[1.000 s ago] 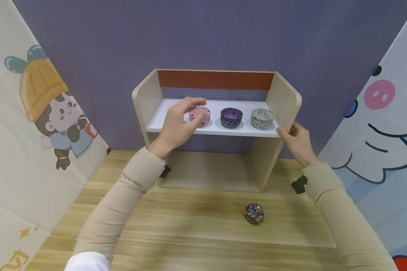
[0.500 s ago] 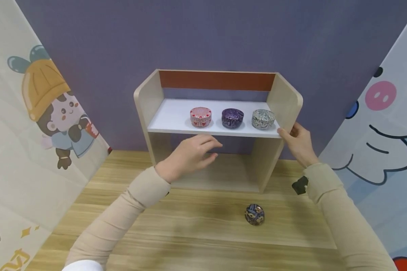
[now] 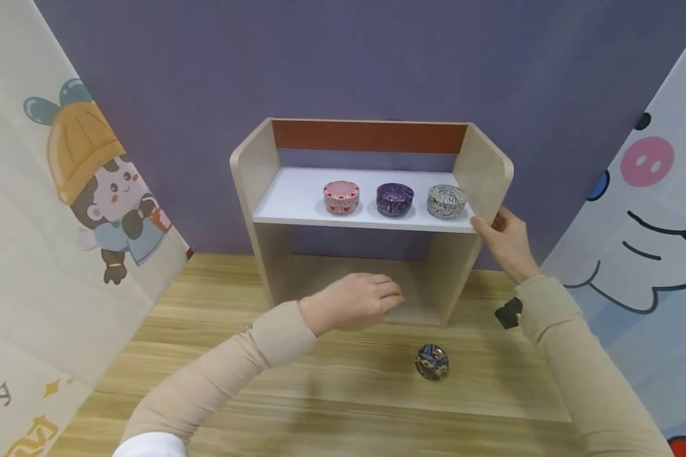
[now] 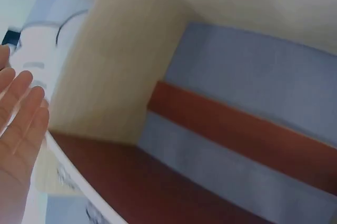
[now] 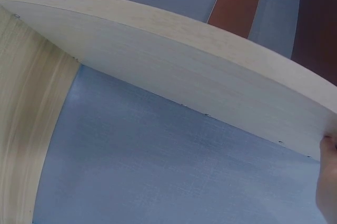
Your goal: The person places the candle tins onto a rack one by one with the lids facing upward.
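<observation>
My left hand (image 3: pixel 354 301) hovers in front of the lower compartment with nothing in it, its fingers extended in the left wrist view. A round tin with a dark floral pattern (image 3: pixel 432 362) lies on the table, to the right of and nearer than that hand. My right hand (image 3: pixel 507 244) grips the right side panel of the small wooden shelf (image 3: pixel 463 270), thumb on the front edge and fingers partly hidden behind. On its white upper board stand a pink tin with red hearts (image 3: pixel 341 197), a purple tin (image 3: pixel 394 200) and a pale patterned tin (image 3: pixel 446 201), in a row.
The wood-grain table (image 3: pixel 343 393) carries the shelf near a blue-grey back wall (image 3: pixel 371 57). Printed cartoon sheets hang at left and right. A small black object (image 3: pixel 509 313) sits beside my right wrist. A reddish-brown strip (image 3: pixel 371 136) spans the shelf's back.
My left hand has left the pink tin and come down and to the right, below the upper board. The pink tin stays in the row. My right hand keeps its place on the panel.
</observation>
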The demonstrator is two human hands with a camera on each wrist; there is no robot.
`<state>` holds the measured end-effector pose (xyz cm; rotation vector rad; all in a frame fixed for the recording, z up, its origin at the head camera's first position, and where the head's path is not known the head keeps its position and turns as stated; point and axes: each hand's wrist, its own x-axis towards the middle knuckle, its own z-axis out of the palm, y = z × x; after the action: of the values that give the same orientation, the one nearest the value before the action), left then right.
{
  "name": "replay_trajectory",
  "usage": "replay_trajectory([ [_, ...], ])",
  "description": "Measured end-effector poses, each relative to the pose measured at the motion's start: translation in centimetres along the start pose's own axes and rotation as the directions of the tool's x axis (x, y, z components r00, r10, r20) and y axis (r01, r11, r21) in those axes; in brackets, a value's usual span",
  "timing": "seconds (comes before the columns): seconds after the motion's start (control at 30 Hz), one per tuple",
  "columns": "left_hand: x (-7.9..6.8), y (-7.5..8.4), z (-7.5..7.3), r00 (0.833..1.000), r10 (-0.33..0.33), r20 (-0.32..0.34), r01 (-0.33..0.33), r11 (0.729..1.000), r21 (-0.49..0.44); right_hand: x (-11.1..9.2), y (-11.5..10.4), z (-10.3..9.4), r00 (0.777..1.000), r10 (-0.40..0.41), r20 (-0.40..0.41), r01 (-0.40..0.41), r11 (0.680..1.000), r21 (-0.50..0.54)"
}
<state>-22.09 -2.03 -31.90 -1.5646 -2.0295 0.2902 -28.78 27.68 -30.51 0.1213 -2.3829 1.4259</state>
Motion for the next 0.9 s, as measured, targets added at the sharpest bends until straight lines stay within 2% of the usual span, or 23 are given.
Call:
replay_trajectory([
  [0.1, 0.5, 1.4, 1.1, 0.993, 0.076, 0.09, -0.085, 0.992, 0.095, 0.0, 0.0, 0.0, 1.0, 0.006, 0.008, -0.006, 1.0, -0.003],
  [0.2, 1.1, 2.7, 2.3, 0.976, 0.15, 0.16, -0.178, 0.967, 0.182, 0.0, 0.1, 0.0, 1.0, 0.018, 0.014, -0.018, 1.0, -0.007],
  [0.3, 1.8, 3.9, 3.5, 0.956, 0.217, 0.198, -0.261, 0.936, 0.235, 0.0, 0.1, 0.0, 1.0, 0.021, 0.013, -0.021, 1.0, -0.006],
  [0.43, 2.9, 5.1, 4.9, 0.929, 0.282, 0.238, -0.34, 0.904, 0.259, 0.0, 0.0, 0.0, 1.0, 0.015, 0.009, -0.015, 1.0, 0.002],
  [0.53, 3.7, 5.9, 6.1, 0.919, 0.303, 0.251, -0.365, 0.895, 0.257, 0.0, -0.1, -0.1, 1.0, 0.013, 0.008, -0.013, 1.0, 0.007],
  [0.7, 4.9, 7.5, 8.6, 0.909, 0.312, 0.276, -0.378, 0.895, 0.236, 0.0, -0.3, -0.1, 1.0, 0.006, 0.007, -0.006, 1.0, 0.011],
  [0.9, 5.7, 9.8, 11.6, 0.859, 0.31, 0.406, -0.392, 0.91, 0.135, -0.3, -0.3, -0.1, 1.0, 0.011, 0.014, -0.011, 1.0, 0.01],
])
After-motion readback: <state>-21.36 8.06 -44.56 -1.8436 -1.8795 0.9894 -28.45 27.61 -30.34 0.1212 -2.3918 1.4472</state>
